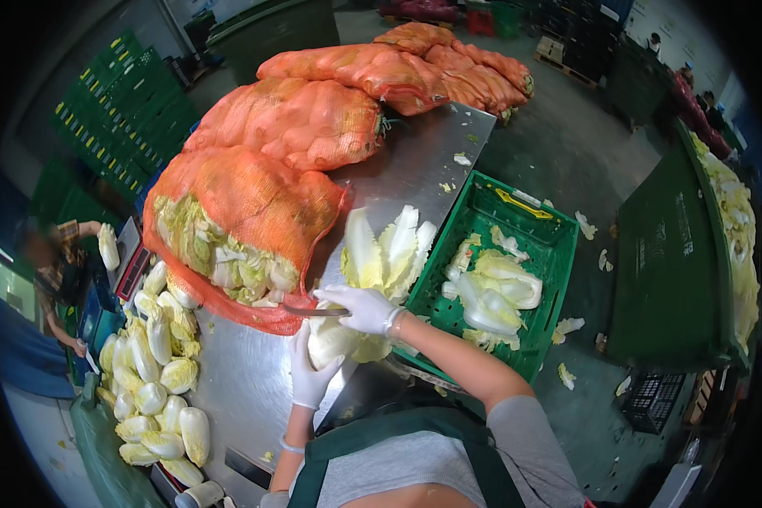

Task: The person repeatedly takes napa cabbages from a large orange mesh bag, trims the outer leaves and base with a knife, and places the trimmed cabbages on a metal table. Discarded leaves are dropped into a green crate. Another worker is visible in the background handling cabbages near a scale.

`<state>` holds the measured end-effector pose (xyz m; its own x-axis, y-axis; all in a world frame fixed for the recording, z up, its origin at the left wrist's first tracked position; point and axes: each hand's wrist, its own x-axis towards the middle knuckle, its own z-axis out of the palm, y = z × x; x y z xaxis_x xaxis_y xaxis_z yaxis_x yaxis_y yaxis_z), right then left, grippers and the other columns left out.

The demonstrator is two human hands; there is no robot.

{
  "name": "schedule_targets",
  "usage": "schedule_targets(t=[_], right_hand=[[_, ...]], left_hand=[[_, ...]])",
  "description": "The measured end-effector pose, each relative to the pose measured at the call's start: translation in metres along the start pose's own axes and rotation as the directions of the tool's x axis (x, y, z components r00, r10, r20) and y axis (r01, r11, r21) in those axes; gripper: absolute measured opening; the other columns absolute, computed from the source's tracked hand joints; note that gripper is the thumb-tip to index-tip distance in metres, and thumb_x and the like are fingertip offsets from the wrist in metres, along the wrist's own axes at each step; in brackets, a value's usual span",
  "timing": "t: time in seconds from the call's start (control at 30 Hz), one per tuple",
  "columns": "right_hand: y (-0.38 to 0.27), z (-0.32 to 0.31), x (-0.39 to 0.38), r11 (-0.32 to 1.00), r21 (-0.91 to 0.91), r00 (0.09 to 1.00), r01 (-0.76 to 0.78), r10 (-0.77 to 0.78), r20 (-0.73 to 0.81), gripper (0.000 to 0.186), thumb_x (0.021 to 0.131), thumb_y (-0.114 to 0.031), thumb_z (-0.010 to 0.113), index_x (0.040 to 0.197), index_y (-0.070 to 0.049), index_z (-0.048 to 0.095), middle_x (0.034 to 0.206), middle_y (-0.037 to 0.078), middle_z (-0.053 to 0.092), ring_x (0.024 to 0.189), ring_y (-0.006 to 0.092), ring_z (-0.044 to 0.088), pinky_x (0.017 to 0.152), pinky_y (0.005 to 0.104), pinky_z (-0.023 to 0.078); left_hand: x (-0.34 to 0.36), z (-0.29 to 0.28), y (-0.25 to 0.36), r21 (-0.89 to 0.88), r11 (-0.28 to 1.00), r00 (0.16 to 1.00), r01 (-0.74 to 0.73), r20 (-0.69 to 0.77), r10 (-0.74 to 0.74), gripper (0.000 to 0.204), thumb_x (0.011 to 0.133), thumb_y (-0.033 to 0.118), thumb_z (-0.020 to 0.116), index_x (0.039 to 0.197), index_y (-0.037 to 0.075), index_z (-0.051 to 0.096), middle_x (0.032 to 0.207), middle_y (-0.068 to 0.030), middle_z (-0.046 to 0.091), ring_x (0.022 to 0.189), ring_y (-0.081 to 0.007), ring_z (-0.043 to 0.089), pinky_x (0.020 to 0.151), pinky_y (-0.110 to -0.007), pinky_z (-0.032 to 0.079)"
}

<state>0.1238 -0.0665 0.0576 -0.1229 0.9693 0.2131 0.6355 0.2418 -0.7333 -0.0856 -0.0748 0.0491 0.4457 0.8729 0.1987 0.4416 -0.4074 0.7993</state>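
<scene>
With left hand [311, 379] half-curled around a cabbage [328, 342], holds it over the steel table [237, 389], left of the green crate [552, 292]. With right hand [357, 310] closed on a knife [313, 312], points it left near the cabbage, toward the open sack [254, 190]. Wears white gloves [372, 315] on both.

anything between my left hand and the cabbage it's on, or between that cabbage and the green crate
Only the white glove separates the left hand from the cabbage. Toward the green crate, yellowish leaves sit right beside the cabbage, and the right forearm crosses the crate's near left side.
</scene>
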Motion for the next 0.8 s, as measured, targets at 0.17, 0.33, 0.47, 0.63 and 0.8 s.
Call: schedule_targets(t=[0.17, 0.33, 0.47, 0.63, 0.8], right_hand=[[0.098, -0.020, 0.015, 0.890, 0.109, 0.840, -0.443, 0.455, -0.297, 0.021, 0.075, -0.016, 0.055, 0.095, -0.011, 0.062, 0.087, 0.015, 0.061, 0.082, 0.0323, 0.060, 0.075, 0.0406, 0.048], [0.076, -0.013, -0.001, 0.982, 0.159, 0.850, -0.103, 0.170, -0.498, 0.037, 0.079, -0.024, 0.060, 0.113, -0.011, 0.059, 0.090, 0.017, 0.063, 0.081, 0.0306, 0.062, 0.077, 0.0362, 0.049], [0.026, 0.063, -0.002, 0.980, 0.194, 0.994, 0.045, -0.024, -0.109, 0.030, 0.079, -0.026, 0.055, 0.106, -0.018, 0.063, 0.084, 0.017, 0.064, 0.078, 0.0336, 0.061, 0.072, 0.0408, 0.049], [0.123, 0.024, 0.003, 0.856, -0.182, 0.840, -0.485, 0.513, 0.175, 0.036, 0.078, -0.034, 0.057, 0.102, -0.008, 0.062, 0.093, 0.017, 0.063, 0.086, 0.0331, 0.060, 0.078, 0.0396, 0.048], [0.053, 0.052, -0.009, 0.960, -0.048, 0.960, -0.277, 0.273, -0.066, 0.043, 0.074, -0.042, 0.061, 0.102, -0.008, 0.059, 0.095, 0.013, 0.061, 0.088, 0.0315, 0.059, 0.078, 0.0397, 0.047]], left_hand=[[-0.005, -0.014, -0.006, -0.464, 0.852, 0.970, 0.244, 0.096, -0.225, 0.089, 0.064, 0.012, 0.076, 0.137, 0.000, 0.028, 0.128, -0.0171, 0.042, 0.115, -0.0258, 0.046, 0.095, -0.036, 0.040], [-0.019, -0.023, -0.039, -0.197, 0.970, 0.986, 0.144, 0.110, -0.124, 0.085, 0.062, 0.012, 0.078, 0.134, -0.001, 0.034, 0.122, -0.0163, 0.048, 0.114, -0.0247, 0.048, 0.094, -0.036, 0.042], [-0.006, -0.022, -0.013, 0.028, 0.999, 0.988, -0.020, 0.152, 0.015, 0.084, 0.061, 0.013, 0.078, 0.132, -0.001, 0.036, 0.121, -0.0172, 0.049, 0.114, -0.0258, 0.047, 0.096, -0.037, 0.040], [-0.028, -0.028, -0.046, -0.288, 0.900, 0.942, 0.327, 0.181, -0.284, 0.086, 0.060, 0.016, 0.078, 0.132, -0.002, 0.035, 0.122, -0.0208, 0.049, 0.115, -0.0302, 0.046, 0.099, -0.038, 0.036], [-0.044, -0.023, -0.087, -0.024, 0.978, 0.956, 0.207, 0.219, -0.196, 0.090, 0.059, 0.023, 0.078, 0.133, -0.003, 0.033, 0.121, -0.0221, 0.048, 0.114, -0.0320, 0.047, 0.097, -0.038, 0.038]])
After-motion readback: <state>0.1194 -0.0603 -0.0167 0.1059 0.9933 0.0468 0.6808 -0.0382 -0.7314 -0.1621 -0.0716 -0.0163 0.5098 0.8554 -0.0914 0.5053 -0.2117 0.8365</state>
